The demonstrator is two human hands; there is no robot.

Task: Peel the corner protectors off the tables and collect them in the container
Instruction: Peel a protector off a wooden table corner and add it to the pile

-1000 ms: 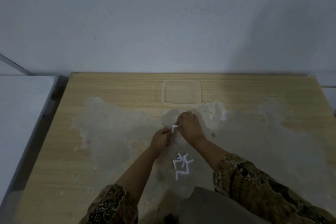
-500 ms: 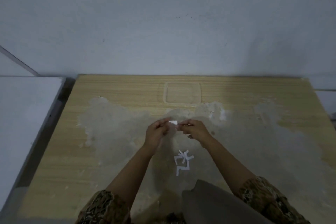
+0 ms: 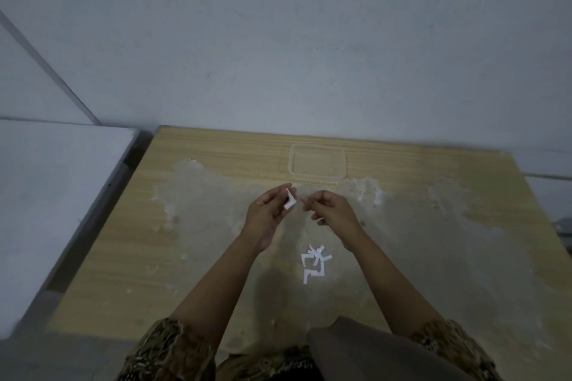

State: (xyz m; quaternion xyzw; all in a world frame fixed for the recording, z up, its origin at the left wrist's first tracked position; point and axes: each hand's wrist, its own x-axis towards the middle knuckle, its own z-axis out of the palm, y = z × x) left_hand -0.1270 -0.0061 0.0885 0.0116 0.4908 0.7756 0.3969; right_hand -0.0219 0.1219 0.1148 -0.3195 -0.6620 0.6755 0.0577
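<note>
A wooden table (image 3: 123, 257) with a large grey worn patch fills the view. Over its middle, my left hand (image 3: 266, 213) pinches a small white strip (image 3: 290, 200) between thumb and fingers. My right hand (image 3: 331, 209) hovers just to the right of the strip with its fingers curled, fingertips close to it; whether it still touches the strip is unclear. Nearer to me, a small pile of white peeled pieces (image 3: 314, 260) lies on the table. A clear rectangular container (image 3: 318, 161) stands at the far edge near the wall.
A grey wall rises directly behind the table. A white surface (image 3: 46, 195) adjoins on the left with a dark gap between. My patterned sleeves and a grey-clad knee (image 3: 371, 353) are at the bottom.
Both hands lifted from the table and drew slightly apart. The white strip, held between both hands before, now hangs from my left fingers. The view shifted a little.
</note>
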